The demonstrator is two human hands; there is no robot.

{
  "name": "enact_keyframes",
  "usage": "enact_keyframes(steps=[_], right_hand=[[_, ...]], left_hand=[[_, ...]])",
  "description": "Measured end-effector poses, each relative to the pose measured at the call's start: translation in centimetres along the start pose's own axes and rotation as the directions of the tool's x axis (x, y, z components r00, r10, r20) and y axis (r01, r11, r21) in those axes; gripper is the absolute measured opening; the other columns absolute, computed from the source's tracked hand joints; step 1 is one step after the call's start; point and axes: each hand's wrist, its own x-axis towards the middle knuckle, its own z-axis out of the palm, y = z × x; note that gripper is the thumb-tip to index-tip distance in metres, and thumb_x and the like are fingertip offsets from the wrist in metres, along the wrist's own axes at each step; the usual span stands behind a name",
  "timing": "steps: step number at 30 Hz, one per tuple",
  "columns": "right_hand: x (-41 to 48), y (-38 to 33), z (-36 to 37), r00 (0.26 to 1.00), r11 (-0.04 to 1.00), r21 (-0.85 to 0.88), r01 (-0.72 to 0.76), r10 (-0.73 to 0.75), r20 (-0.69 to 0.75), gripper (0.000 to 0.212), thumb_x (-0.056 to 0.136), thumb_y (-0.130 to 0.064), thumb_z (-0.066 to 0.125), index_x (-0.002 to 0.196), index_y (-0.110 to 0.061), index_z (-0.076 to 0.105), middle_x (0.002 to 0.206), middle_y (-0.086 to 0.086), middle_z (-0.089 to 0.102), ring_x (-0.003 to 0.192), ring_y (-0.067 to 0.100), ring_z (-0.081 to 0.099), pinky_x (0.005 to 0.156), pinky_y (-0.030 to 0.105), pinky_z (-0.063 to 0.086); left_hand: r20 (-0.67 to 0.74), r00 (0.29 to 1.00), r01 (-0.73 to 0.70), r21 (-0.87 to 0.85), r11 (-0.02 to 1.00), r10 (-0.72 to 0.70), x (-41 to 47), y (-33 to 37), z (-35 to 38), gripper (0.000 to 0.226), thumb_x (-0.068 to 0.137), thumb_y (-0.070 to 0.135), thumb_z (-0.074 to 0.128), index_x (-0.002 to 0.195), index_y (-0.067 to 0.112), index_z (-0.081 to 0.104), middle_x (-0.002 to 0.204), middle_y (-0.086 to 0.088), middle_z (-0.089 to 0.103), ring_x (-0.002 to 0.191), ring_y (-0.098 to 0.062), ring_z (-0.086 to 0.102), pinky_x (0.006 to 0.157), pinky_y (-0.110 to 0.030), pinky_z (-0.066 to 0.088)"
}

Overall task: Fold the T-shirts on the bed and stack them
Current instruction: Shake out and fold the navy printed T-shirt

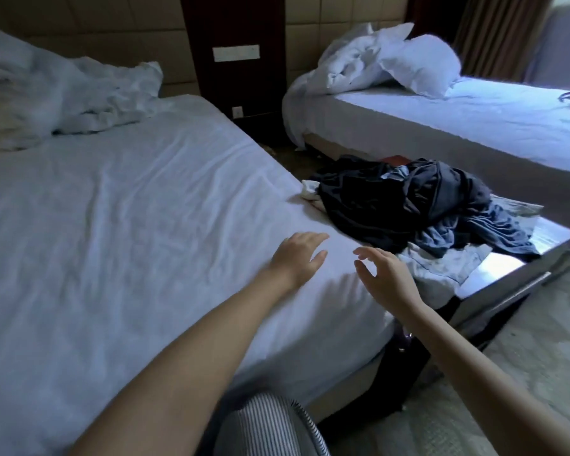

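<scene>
Head view: both bare forearms reach forward over the near corner of the bed [112, 209], which is covered in a wrinkled white sheet. The left grip [298, 255] is palm down with fingers straight and together, holding nothing. It is low over the sheet, and whether it touches the sheet cannot be told. The right grip [385, 274], just beside it, is slack, with fingers spread and loosely bent and the thumb apart from them. It is empty and raised a little above the bed's edge.

The heap of T-shirts [392, 199] lies unfolded just beyond the right grip, ahead and to its right, and is touched by neither grip. Most of it is dark navy cloth. A grey-blue shirt [494, 228] trails out on the side away from the grips, and a pale shirt [441, 264] lies nearest the right grip's knuckles. The heap's far side rests by a shiny silver-edged surface [524, 255]; what that surface is cannot be told.

Well beyond the left grip, at the head of the bed, sits a crumpled white duvet [46, 90]. Far beyond the right grip stands a second bed [474, 120] with a pillow [422, 65] and bunched bedding [349, 60]. A striped garment [267, 422] on the person shows below the forearms.
</scene>
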Motion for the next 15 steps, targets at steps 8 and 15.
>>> enact_keyframes(steps=[8,15], right_hand=[[7.4,4.0,2.2,0.994,0.943,-0.313,-0.110,0.103,-0.039,0.050,0.090,-0.030,0.057,0.136,-0.013,0.047,0.141,0.006,0.045,0.133,0.027,0.032,0.104,0.038,0.022],[8.6,3.8,4.5,0.972,0.981,-0.117,-0.153,0.128,-0.198,0.016,0.088,-0.016,0.059,0.091,-0.006,0.071,0.088,0.016,0.071,0.089,0.033,0.064,0.083,0.037,0.040]], left_hand=[[-0.367,0.930,-0.074,-0.117,0.990,0.026,-0.5,-2.8,3.4,0.050,0.090,0.042,0.036,0.132,0.019,0.053,0.131,0.002,0.057,0.122,-0.012,0.047,0.102,-0.026,0.035],[-0.340,0.940,-0.060,-0.176,0.982,-0.003,0.1,-3.2,3.9,0.056,0.087,0.048,0.033,0.129,0.018,0.055,0.130,0.002,0.058,0.119,-0.012,0.051,0.100,-0.025,0.036]])
